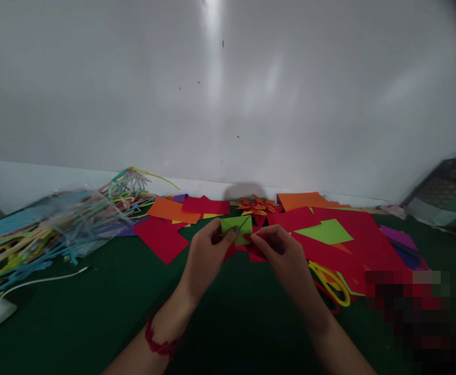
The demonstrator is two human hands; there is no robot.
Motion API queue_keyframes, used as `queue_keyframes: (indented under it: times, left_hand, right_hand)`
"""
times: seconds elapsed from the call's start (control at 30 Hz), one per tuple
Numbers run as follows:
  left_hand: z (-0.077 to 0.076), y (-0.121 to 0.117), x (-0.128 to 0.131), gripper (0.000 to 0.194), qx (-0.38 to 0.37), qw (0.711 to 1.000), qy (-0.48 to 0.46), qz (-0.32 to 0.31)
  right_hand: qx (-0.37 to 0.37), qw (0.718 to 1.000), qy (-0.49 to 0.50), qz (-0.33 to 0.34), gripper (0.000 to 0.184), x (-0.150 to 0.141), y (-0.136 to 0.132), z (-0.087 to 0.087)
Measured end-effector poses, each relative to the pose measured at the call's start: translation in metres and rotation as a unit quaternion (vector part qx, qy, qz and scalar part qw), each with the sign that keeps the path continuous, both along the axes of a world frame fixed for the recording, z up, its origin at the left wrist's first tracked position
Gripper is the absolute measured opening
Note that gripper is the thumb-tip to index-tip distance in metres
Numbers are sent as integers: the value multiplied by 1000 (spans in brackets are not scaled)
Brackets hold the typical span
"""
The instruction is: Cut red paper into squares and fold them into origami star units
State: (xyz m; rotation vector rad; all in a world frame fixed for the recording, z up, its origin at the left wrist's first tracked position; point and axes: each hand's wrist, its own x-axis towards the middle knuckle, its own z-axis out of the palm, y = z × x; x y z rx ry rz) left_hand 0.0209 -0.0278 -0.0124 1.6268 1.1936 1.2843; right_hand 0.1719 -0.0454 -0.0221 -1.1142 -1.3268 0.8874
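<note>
A small folded piece of green paper (238,227) is held between both my hands just above the dark green table (95,307). My left hand (206,255) pinches its left side, thumb on top. My right hand (280,252) pinches its right lower edge with closed fingers. A red cord bracelet (161,341) circles my left wrist. Red paper scraps (257,253) lie right under my hands. An orange and red folded paper flower (257,205) sits just beyond the green piece.
Red (161,239), orange (173,210) and green (325,232) paper squares are spread across the back of the table. A heap of coloured paper strips (56,229) lies at left. Yellow scissors handles (331,281) lie right of my right hand. A white wall rises behind.
</note>
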Motion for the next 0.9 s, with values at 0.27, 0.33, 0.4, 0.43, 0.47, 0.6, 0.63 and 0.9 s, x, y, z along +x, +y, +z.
queue_keyframes:
  times: [0.27, 0.33, 0.4, 0.43, 0.47, 0.6, 0.63, 0.9]
  left_hand:
    - [-1, -2, -1, 16, 17, 998, 66, -6]
    - [-1, -2, -1, 15, 22, 996, 81, -10]
    - [0, -2, -2, 16, 26, 996, 80, -12]
    - [0, -1, -2, 16, 25, 997, 73, -11]
    - [-1, -1, -2, 14, 22, 998, 62, -9]
    - [-2, 2, -2, 14, -1, 1000, 20, 7]
    - [-2, 3, -2, 16, -4, 1000, 14, 9]
    - [-2, -1, -2, 21, -30, 999, 13, -14]
  right_hand:
    - [-18, 999, -8, 31, 22, 3, 1, -2]
    - [-30, 999, -19, 38, 21, 5, 1, -1]
    - [-34, 998, -20, 48, 21, 5, 1, -1]
    - [-31, 998, -15, 49, 21, 5, 2, -1]
    - [-25, 999, -9, 42, 22, 5, 3, -1]
    - [-7, 999, -39, -21, 26, 3, 3, -1]
    - [-4, 998, -57, -29, 25, 2, 2, -1]
    - [0, 996, -90, 3, 22, 6, 3, -2]
